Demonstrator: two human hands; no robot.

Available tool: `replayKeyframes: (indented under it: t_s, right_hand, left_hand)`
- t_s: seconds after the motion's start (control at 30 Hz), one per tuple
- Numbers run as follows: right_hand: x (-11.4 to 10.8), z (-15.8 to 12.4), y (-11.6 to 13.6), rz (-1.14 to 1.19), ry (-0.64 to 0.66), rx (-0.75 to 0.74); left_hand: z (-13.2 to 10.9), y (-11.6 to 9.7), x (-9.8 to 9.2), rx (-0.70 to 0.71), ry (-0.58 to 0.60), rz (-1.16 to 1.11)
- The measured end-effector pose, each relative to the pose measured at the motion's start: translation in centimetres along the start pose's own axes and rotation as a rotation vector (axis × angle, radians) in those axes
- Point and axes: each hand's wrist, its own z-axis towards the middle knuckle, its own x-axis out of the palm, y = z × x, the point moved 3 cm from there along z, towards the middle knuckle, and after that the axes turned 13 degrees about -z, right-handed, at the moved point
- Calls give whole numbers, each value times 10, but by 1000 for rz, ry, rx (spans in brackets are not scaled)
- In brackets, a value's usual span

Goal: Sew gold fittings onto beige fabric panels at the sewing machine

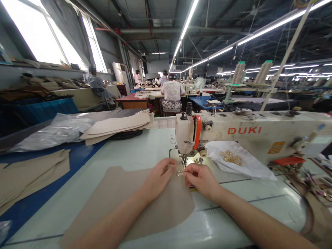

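Note:
A beige fabric panel [155, 214] lies flat on the pale sewing table, its upper right part close to the needle of a DUKI sewing machine [220, 131]. My left hand [162, 174] is on the panel's upper edge, fingers bent and thumb close to them, gripping the cloth. Just left of the presser foot [184, 159], my right hand [202, 178] pinches a small metal loop [180, 173] between thumb and fingertips, over the panel. Behind that hand, a white plastic bag [249, 169] holds several gold-coloured metal pieces [230, 157].
Stacked beige panels [119, 126] and a clear plastic bag [57, 133] lie at the left rear. More cut panels [31, 176] rest on a blue surface at left. Thread cones [238, 73] stand behind the machine. A co-worker [172, 91] sits ahead.

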Motion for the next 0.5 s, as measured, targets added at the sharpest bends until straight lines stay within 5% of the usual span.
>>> replayKeyframes:
  t_s: [0.17,0.5]
  right_hand:
    - [0,5,-2,-4,35,186]
    - [1,21,5,-161,188,281]
  left_hand:
    - [-2,13,3,174,-31,339]
    - [-42,5,8,167,-27,401]
